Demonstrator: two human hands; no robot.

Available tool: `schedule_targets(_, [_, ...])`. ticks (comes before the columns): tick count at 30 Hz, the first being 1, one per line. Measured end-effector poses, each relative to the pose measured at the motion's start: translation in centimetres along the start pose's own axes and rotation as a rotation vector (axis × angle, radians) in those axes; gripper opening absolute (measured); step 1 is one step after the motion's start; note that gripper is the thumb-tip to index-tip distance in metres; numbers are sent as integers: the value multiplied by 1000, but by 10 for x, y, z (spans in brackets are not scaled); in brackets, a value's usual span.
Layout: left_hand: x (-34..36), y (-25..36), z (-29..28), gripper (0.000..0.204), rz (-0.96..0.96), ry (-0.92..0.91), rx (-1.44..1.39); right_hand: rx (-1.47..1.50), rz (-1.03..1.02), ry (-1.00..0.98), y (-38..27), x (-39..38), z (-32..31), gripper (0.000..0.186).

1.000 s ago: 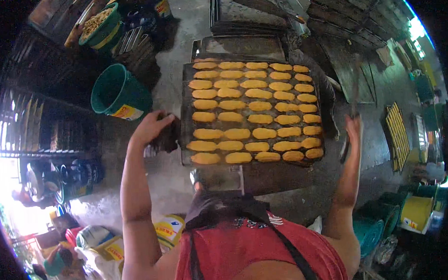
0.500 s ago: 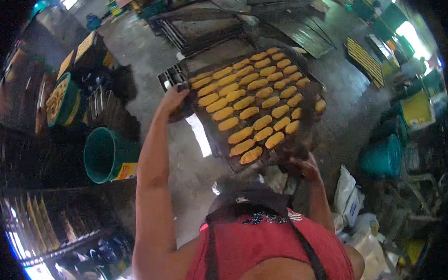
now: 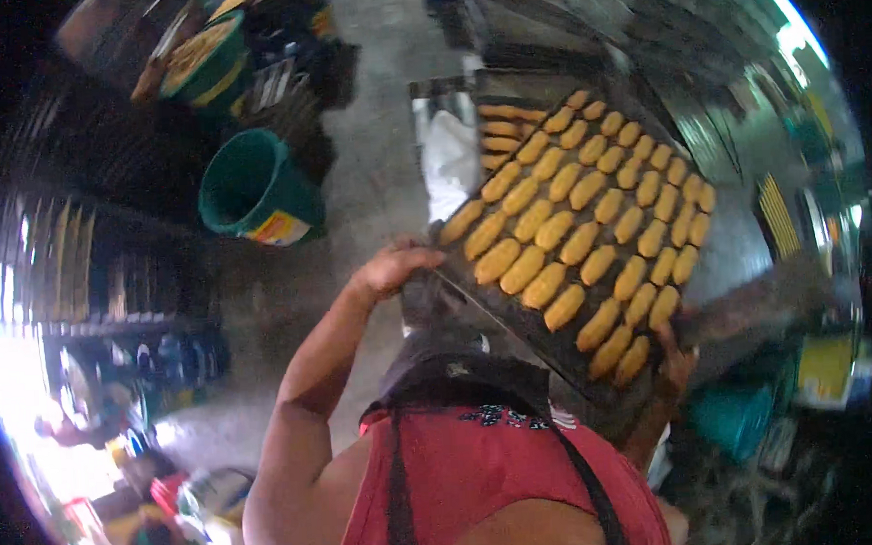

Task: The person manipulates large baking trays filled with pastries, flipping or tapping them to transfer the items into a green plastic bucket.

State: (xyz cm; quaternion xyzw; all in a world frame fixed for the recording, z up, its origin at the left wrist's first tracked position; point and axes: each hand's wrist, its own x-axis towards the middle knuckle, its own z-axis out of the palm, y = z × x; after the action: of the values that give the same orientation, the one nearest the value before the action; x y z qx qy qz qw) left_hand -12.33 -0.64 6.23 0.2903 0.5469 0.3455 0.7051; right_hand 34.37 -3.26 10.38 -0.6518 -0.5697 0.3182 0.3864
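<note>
A dark flat baking tray point(image 3: 529, 335) hangs in front of me, tilted in the view. Rows of golden, finger-shaped pastries point(image 3: 555, 230) cover most of it. My left hand point(image 3: 397, 267) is closed around its left corner. On the near right side, my right hand point(image 3: 676, 358) grips the tray's edge, its fingers partly in shadow. Beyond the far left edge, more browned pastries point(image 3: 501, 129) show on another surface, partly hidden by the held tray. Next to them lies a white sheet point(image 3: 448, 149).
A green bucket point(image 3: 294, 199) stands on the floor to the left. Behind it is a green tub point(image 3: 220, 80) filled with brown pieces. Upright trays point(image 3: 70, 256) line the left side. At right are a yellow-striped tray point(image 3: 775, 214) and a teal bucket point(image 3: 734, 423).
The view has swung round, and the tray has turned and come to the right in it. Both hands keep hold of it. Pastries beyond its far left edge have come into sight.
</note>
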Motion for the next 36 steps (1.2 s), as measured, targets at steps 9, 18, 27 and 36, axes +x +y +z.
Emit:
schedule_targets(9, [-82,-39,-85,40,341,347,-403,436,-180,-269,-99,66,133,45])
schedule_targets(18, [-167,-129,-239,37,395,774,-586,316,-214,-908,-157,84,442,45])
schedule_targets(27, [-138,-172,-383,28,325,1000,-899,205,311,-1152,-204,95,709,64])
schedule_targets(36, [-53,-163,-495,36,-14,1164,-820,-94,-572,-960,-239,144,741,35])
